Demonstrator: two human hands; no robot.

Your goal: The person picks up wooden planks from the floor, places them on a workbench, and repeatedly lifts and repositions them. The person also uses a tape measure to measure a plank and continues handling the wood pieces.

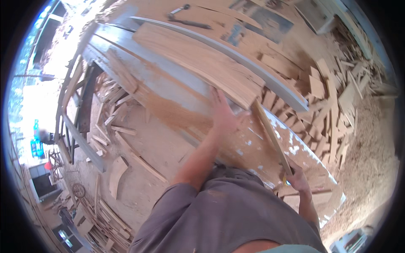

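A wide wooden plank lies on the grey metal worktable, alongside a long metal fence. My left hand is open, fingers stretched out at the plank's near edge; I cannot tell how firmly they touch it. Low on the right, my right hand is closed around the lower end of a narrow wooden stick. The stick's far end meets the plank's near right corner. Sawdust coats the table between my left hand and the table's left edge.
Offcuts are heaped right of the table, and more scraps litter the floor at left. A curved wooden piece lies there too. Beyond the fence sit a dark-handled tool and a square metal plate. A metal bar slants beside the table.
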